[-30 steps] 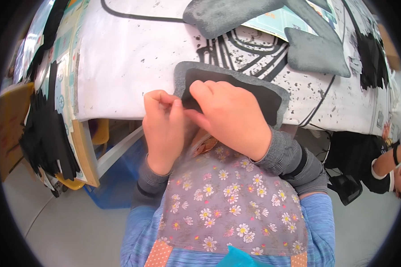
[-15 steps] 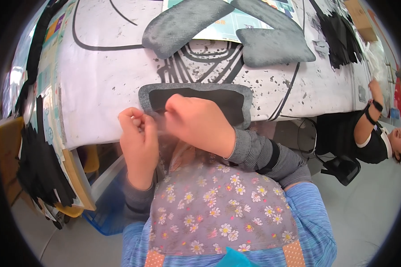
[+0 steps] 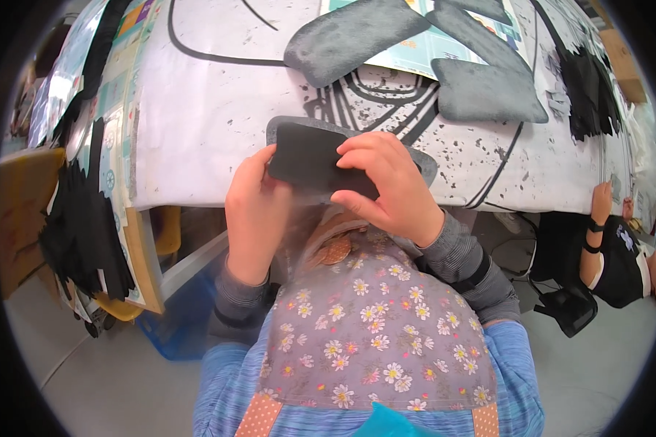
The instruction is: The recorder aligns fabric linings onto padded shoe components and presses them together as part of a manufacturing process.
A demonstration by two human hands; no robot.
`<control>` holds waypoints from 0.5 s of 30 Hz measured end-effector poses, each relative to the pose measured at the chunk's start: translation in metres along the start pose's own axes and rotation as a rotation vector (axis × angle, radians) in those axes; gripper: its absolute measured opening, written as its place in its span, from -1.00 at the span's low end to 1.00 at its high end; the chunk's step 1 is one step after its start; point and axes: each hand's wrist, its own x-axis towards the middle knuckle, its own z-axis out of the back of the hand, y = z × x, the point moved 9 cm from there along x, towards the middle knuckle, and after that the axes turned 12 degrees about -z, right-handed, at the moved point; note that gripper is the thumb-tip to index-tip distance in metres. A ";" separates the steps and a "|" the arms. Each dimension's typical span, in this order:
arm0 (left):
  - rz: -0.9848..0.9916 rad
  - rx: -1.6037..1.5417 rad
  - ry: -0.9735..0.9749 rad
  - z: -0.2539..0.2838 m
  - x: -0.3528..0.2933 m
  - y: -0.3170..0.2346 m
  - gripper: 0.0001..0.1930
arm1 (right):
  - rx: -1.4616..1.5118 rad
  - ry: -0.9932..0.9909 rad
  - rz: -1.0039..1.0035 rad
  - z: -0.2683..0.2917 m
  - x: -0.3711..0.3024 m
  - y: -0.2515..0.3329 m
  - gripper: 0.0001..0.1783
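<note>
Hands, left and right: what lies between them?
A flat black piece lies between the left hand and the right hand, as the head view shows.

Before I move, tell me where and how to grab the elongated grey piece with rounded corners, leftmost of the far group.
Take the elongated grey piece with rounded corners by its left end, probably from the near left. That end lies on the white, black-marked table cover with open room around it, whereas the right end lies close to another flat grey piece.

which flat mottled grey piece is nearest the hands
The grey piece mostly covered by the flat black sheet, at the near edge of the white-covered table; the other grey pieces lie farther away.
</note>
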 end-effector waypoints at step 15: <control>-0.420 0.400 0.305 0.017 0.015 0.004 -0.37 | -0.517 0.252 0.131 -0.035 -0.011 0.013 -0.52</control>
